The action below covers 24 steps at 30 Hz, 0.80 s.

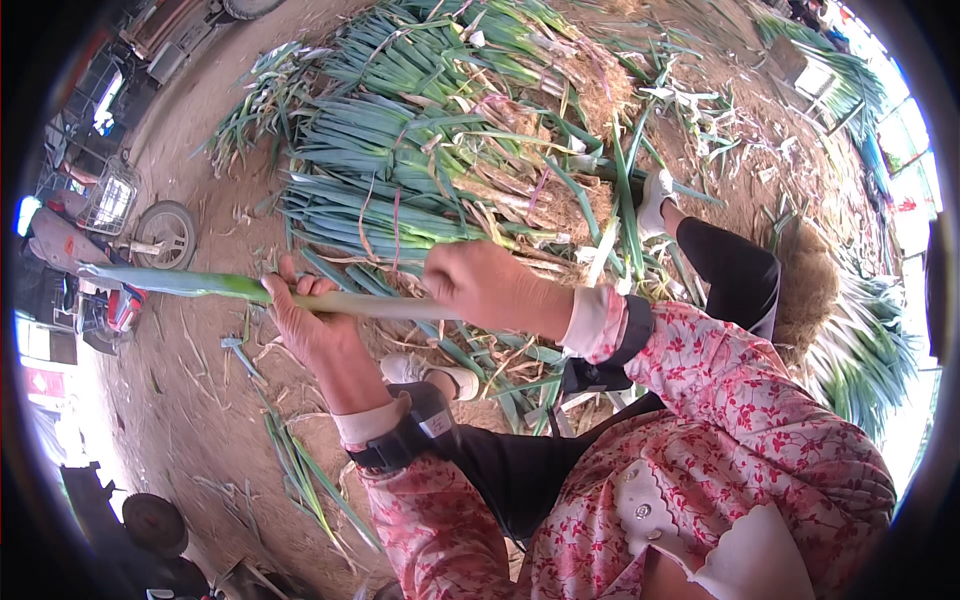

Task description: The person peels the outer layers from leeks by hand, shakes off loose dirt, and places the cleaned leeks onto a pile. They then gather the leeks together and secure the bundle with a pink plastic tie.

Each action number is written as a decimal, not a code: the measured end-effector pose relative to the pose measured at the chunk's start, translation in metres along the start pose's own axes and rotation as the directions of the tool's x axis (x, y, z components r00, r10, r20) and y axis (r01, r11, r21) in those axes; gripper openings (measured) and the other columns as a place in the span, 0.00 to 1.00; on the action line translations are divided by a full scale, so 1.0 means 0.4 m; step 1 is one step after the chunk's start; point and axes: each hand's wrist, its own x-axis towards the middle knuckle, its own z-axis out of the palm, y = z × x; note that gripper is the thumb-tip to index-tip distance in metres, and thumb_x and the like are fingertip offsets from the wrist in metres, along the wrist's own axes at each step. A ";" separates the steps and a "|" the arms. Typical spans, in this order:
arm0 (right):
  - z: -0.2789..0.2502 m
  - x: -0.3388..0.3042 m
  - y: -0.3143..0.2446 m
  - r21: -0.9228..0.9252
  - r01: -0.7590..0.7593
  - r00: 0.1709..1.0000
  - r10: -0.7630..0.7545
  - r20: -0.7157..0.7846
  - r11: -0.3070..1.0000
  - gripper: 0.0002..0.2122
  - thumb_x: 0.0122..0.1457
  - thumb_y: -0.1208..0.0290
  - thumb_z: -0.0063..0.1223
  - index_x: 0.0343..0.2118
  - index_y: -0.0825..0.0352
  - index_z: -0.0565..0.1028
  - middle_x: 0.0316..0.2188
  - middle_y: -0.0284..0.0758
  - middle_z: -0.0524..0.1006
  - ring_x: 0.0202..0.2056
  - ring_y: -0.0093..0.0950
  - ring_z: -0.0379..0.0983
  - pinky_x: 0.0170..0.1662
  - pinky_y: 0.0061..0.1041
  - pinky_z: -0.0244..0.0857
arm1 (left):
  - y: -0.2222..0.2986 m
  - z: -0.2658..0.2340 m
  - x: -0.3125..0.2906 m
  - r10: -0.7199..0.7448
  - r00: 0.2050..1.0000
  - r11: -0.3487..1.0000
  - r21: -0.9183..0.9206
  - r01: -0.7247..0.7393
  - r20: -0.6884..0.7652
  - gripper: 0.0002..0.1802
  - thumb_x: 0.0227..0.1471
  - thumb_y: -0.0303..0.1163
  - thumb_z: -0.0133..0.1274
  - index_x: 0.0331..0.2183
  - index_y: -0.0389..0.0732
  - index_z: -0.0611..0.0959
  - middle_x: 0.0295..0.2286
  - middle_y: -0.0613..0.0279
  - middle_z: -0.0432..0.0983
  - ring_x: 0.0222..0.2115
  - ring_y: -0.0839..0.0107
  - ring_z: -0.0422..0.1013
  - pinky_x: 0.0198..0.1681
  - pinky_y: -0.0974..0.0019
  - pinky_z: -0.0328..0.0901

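Observation:
One long green onion (385,306) lies level across both of my hands, its green leaf end pointing left and its pale stalk running to the right. My left hand (315,325) is closed round it where the green meets the white. Farther right, my right hand (490,285) is closed in a fist at the pale end. That fist hides the root end of the stalk. Just beyond my hands lie large bundles of green onions (375,145), tied with pinkish bands, their roots to the right.
Loose leaves (300,470) and peelings litter the dirt floor around my shoes (430,375). More green onions (860,345) are piled at the right. A parked scooter (75,240) with a wire basket (110,200) stands at the far left.

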 end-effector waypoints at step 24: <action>-0.202 -0.030 0.038 0.676 -0.171 0.973 0.230 0.003 0.717 0.09 0.53 0.66 0.46 0.30 0.67 0.72 0.23 0.36 0.73 0.23 0.26 0.69 0.27 0.23 0.62 | 0.035 -0.031 0.019 -0.012 0.981 0.968 -0.245 0.061 0.195 0.15 0.45 0.38 0.53 0.32 0.38 0.71 0.27 0.64 0.71 0.18 0.81 0.60 0.19 0.79 0.59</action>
